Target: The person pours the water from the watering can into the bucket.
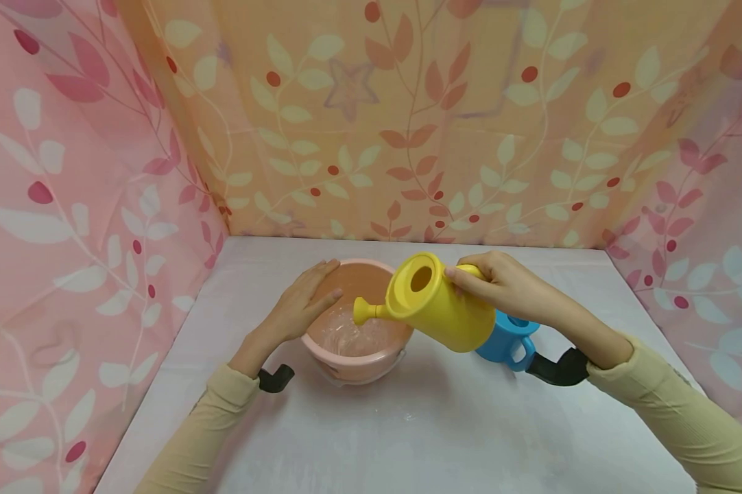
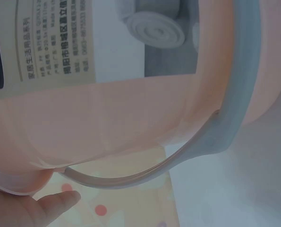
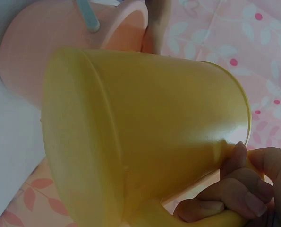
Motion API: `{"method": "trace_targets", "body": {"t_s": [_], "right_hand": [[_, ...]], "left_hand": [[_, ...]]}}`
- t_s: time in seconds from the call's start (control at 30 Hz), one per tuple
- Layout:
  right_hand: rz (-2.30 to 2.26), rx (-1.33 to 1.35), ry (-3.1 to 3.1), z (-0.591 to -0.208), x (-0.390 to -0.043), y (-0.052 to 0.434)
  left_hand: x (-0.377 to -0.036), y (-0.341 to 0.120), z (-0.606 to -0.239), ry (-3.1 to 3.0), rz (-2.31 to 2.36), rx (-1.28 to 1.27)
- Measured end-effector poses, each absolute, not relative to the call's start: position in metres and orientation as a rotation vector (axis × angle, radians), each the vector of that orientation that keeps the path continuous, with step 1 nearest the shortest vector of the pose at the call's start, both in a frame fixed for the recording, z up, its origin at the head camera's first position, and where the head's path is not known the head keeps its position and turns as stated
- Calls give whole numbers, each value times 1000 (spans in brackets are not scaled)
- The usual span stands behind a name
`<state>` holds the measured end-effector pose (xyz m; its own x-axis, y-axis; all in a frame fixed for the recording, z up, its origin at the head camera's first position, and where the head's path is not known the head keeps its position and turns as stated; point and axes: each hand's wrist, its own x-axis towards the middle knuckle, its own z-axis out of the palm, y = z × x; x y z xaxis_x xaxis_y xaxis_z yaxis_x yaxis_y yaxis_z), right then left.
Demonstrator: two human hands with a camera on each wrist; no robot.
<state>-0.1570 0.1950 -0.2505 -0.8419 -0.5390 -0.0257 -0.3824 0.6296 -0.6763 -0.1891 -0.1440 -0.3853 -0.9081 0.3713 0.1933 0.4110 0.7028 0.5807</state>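
A pink plastic bucket point(image 1: 321, 343) holding clear water stands mid-table. My left hand point(image 1: 306, 298) rests flat on its left rim with straight fingers; the left wrist view shows the bucket's wall point(image 2: 107, 132), its grey handle point(image 2: 225, 127) and a thumb point(image 2: 55, 203) at the rim. My right hand point(image 1: 497, 281) grips the handle of a yellow watering can point(image 1: 441, 305), tilted with its spout point(image 1: 367, 312) over the bucket. In the right wrist view the yellow watering can point(image 3: 140, 132) fills the frame, my fingers point(image 3: 239, 189) curled round its handle, the pink bucket point(image 3: 41, 42) behind.
A blue cup with a handle point(image 1: 508, 339) stands just right of the bucket, under the can. The table point(image 1: 408, 432) wears a white cloth. Leaf-patterned curtains point(image 1: 68, 206) close in the left, back and right sides.
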Motion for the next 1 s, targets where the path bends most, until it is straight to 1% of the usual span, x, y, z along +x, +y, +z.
{"method": "trace_targets", "body": {"t_s": [1.0], "right_hand": [[-1019, -782, 2624, -251, -157, 196]], "left_hand": [[-189, -144, -385, -2851, -997, -646]]}}
